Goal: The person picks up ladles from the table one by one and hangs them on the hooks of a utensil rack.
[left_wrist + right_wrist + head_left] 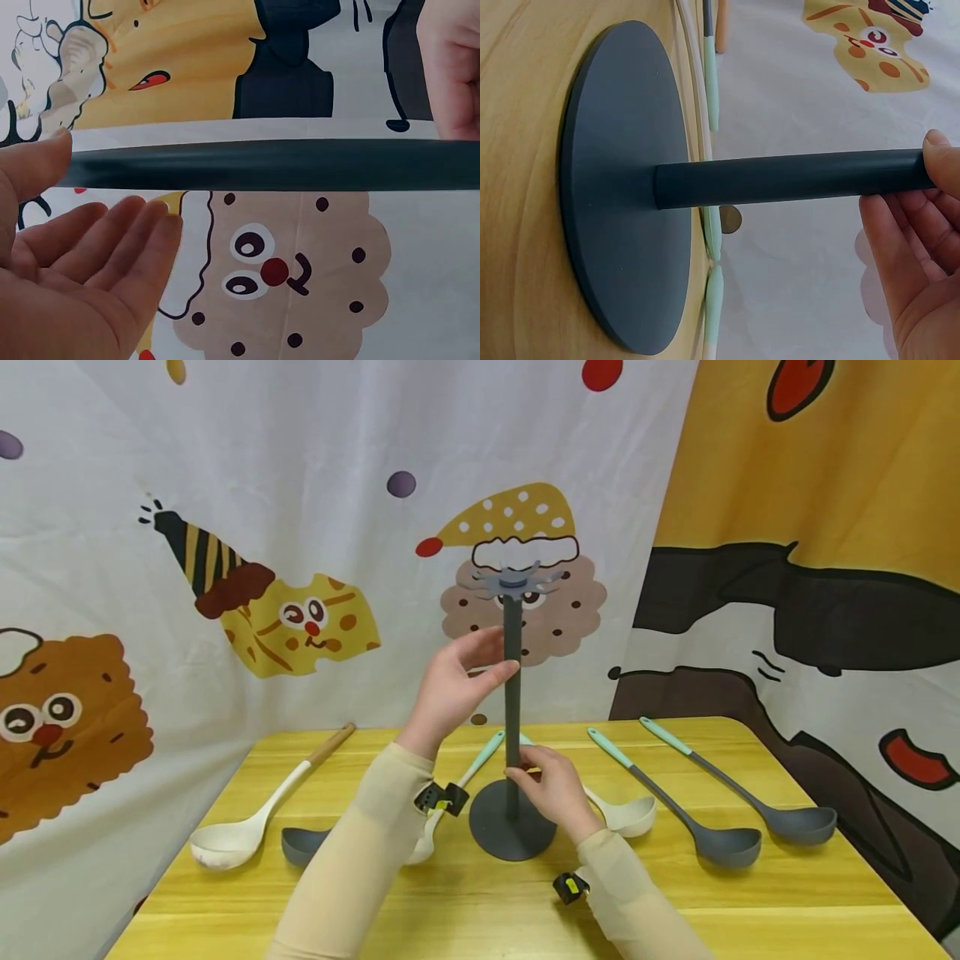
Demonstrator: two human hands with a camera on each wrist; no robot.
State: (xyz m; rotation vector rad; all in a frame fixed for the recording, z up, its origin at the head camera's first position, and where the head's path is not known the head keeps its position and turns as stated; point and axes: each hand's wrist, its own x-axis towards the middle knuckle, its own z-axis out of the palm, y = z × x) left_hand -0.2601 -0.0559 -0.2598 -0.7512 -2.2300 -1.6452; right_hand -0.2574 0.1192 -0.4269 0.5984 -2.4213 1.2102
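A dark grey utensil stand (512, 693) stands upright on its round base (622, 262), with a crown of hooks (517, 581) on top. My left hand (461, 685) is at the upper pole (262, 165); its thumb touches the pole. In the left wrist view, this hand's other fingers look extended, with a small gap between their tips and the pole. Lower down, my right hand (551, 789) pinches the pole between thumb and fingers, a little above the base. The right wrist view shows that thumb on one side of the pole and the fingertips on the other.
On the wooden table (480, 918) lie several ladles. A white ladle with wooden handle (232, 843) and a partly hidden grey ladle (300, 843) are left; mint-handled white ladles (633, 817) flank the stand; mint-handled grey ladles (727, 845) lie right. A printed curtain (420, 410) hangs behind.
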